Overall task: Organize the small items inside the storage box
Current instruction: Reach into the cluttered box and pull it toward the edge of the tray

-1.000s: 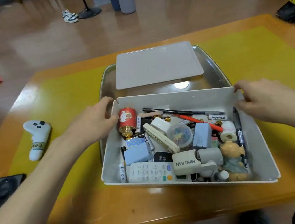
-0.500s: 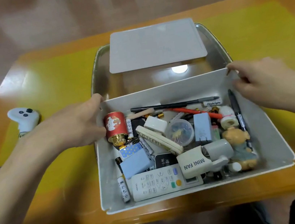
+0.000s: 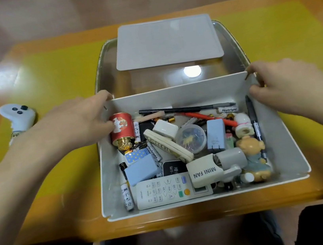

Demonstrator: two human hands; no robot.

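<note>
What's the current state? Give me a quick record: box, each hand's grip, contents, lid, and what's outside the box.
box: white storage box, open, on the table's near edge
left hand: grips far-left corner
right hand: grips far-right corner
contents: jumbled; red tin, remote, mini fan, pens, batteries, bear figurine
lid: lies on clear tray behind box
outside: white controller, left

The white storage box (image 3: pixel 284 146) sat open at the near table edge, crammed with small items. A red can (image 3: pixel 122 131) with a gold cap lay tipped at 10 o'clock inside it; a black pen (image 3: pixel 185 109) ran along the far wall at 12. A white remote control (image 3: pixel 172 189) lay flat at 6, a cream mini fan (image 3: pixel 215 168) overlapping its right end. A bear figurine (image 3: pixel 252 151) lay at 4, a round clear container (image 3: pixel 192 138) near the centre
</note>
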